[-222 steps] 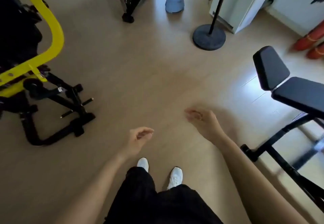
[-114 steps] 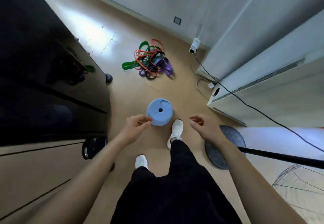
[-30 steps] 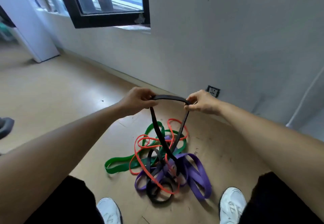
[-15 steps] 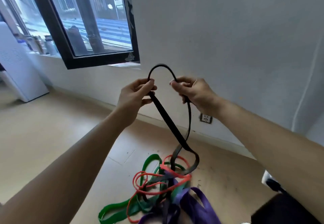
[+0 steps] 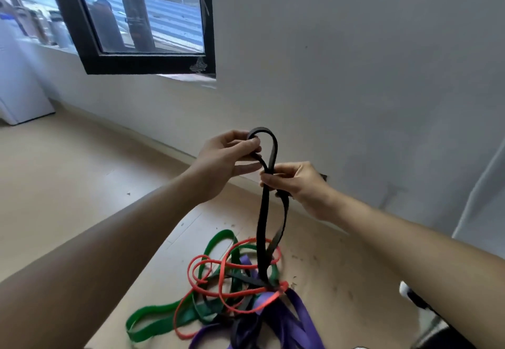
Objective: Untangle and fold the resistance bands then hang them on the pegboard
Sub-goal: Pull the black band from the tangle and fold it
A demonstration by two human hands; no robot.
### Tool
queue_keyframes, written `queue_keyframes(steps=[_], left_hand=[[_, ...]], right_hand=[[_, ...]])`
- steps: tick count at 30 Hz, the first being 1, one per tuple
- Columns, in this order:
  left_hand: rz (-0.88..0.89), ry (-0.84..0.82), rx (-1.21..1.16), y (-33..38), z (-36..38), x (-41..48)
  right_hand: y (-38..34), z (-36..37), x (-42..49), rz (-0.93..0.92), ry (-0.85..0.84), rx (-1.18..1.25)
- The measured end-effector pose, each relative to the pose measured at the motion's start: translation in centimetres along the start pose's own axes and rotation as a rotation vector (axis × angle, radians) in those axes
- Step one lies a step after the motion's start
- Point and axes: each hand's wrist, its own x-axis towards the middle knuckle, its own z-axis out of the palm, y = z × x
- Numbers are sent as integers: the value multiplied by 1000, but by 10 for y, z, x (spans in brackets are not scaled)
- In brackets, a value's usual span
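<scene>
- The tangled bands [image 5: 232, 294] lie on the floor [image 5: 68, 184], low in front of you.
- The black band [image 5: 263, 225] rises almost upright from them.
- Your left hand [image 5: 224, 163] pinches its top loop; your right hand [image 5: 297, 184] grips it just beneath, nearer the tangle.

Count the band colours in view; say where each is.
4. Black band pinched by left hand and right hand; green band, red band, purple band tangled on floor. Duplicates may be hidden.

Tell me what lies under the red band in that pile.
The red band loops over the green band and purple band, with bare floor showing through its loops. The black band drops into the knot; how it runs beneath the red there is hidden.
</scene>
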Motion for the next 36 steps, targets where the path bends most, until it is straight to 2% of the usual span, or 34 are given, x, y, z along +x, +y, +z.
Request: queue_keyframes(steps=[2,5,7,9,11,13,18,28,36], left_hand=[[38,1,192,2,-8,-2],[287,-28,837,4,-25,-6],[479,-168,1218,2,-29,-10],[571,-294,1421,-4,-28,-14],[619,-323,1530,-12,-27,-17],[638,-282,1520,-20,-27,-20],[708,-259,1286,-30,-27,-18],[285,-243,678,-29,-18,-23],[165,-108,554,-7,-40,-30]], right_hand=[[4,-1,2,-8,-37,-58],[6,-2,2,-7,-131,-175],[3,-3,2,-9,-205,-276],[0,-5,2,-2,-258,-367],[-3,-6,4,-9,-302,-380],[-6,-9,5,-10,-312,-320],[-10,-18,5,-41,-290,-254],[-10,-22,-6,-10,-312,-232],[11,-17,-4,42,-318,-311]])
